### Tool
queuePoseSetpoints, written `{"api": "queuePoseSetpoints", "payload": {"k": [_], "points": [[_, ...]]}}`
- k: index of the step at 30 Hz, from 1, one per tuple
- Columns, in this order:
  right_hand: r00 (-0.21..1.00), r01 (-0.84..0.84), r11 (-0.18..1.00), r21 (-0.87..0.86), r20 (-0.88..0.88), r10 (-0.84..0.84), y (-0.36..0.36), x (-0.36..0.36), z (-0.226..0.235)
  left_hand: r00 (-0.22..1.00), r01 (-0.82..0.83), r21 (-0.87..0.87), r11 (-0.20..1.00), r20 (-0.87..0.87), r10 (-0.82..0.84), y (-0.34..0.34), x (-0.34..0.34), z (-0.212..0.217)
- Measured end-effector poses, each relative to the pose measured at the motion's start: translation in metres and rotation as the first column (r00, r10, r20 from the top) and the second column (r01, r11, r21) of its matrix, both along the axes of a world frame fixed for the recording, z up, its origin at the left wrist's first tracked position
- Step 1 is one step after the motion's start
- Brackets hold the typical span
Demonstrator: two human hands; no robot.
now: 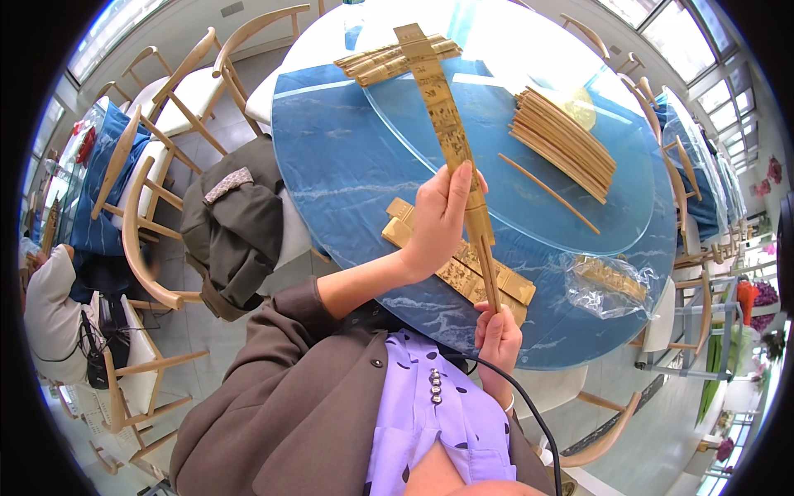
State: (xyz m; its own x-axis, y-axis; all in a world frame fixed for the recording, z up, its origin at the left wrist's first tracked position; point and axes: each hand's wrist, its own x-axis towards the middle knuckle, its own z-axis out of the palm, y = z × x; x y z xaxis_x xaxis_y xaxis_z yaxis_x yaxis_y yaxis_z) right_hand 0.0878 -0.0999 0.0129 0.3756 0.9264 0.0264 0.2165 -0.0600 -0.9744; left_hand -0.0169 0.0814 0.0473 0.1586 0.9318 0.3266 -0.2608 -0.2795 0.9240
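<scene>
My left hand (pixel 442 211) is closed round a long gold printed paper sleeve (pixel 437 103), which slants up and away over the table. Thin brown chopsticks (pixel 488 277) run from the sleeve's lower end down to my right hand (pixel 498 339). Its fingers pinch their near ends close to the table's front edge. Under my hands lies a stack of flat gold sleeves (pixel 517 288), partly hidden by my left hand and the chopsticks. Farther right, a bundle of wooden chopsticks (pixel 562 145) rests on the glass turntable (pixel 463 107), with one loose chopstick (pixel 548 193) beside it.
Several gold sleeves (pixel 376 62) lie piled at the far side. A clear plastic bag (pixel 610 285) with gold sleeves in it sits at the right on the round blue table (pixel 322 149). Wooden chairs (pixel 136 240) and a dark coat (pixel 236 219) stand left. A person (pixel 62 306) sits far left.
</scene>
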Motion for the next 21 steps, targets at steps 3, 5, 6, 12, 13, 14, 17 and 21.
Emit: {"api": "queuePoseSetpoints", "payload": {"k": [3, 5, 6, 12, 13, 14, 17, 21], "points": [[0.976, 0.012, 1.0, -0.012, 0.216, -0.009, -0.005, 0.004, -0.011, 1.0, -0.019, 0.009, 1.0, -0.009, 0.019, 0.006, -0.002, -0.002], [0.946, 0.035, 0.999, -0.001, 0.322, -0.032, -0.006, 0.008, -0.014, 0.999, -0.023, 0.014, 1.0, -0.022, 0.023, 0.006, -0.004, 0.001], [0.933, 0.041, 0.999, 0.01, 0.358, -0.042, -0.008, 0.011, -0.016, 0.999, -0.028, 0.003, 1.0, -0.034, 0.028, 0.006, -0.005, 0.002], [0.813, 0.005, 0.985, 0.171, 0.572, -0.104, 0.002, 0.01, 0.001, 0.994, -0.032, -0.005, 0.999, -0.1, 0.031, 0.007, -0.01, -0.001], [0.792, -0.02, 0.981, 0.192, 0.602, -0.101, 0.003, 0.01, 0.001, 0.993, -0.033, -0.015, 0.999, -0.117, 0.031, 0.006, -0.011, -0.001], [0.78, -0.042, 0.981, 0.19, 0.619, -0.086, 0.003, 0.009, -0.001, 0.991, -0.035, -0.025, 0.999, -0.134, 0.031, 0.006, -0.011, 0.0], [0.768, -0.085, 0.982, 0.168, 0.639, -0.043, 0.0, 0.005, -0.012, 0.992, -0.037, -0.016, 0.999, -0.119, 0.035, 0.004, -0.01, 0.001], [0.856, -0.071, 0.99, 0.121, 0.517, -0.002, -0.001, 0.001, -0.018, 0.991, -0.059, -0.015, 0.998, -0.121, 0.057, -0.001, -0.009, 0.001]]}}
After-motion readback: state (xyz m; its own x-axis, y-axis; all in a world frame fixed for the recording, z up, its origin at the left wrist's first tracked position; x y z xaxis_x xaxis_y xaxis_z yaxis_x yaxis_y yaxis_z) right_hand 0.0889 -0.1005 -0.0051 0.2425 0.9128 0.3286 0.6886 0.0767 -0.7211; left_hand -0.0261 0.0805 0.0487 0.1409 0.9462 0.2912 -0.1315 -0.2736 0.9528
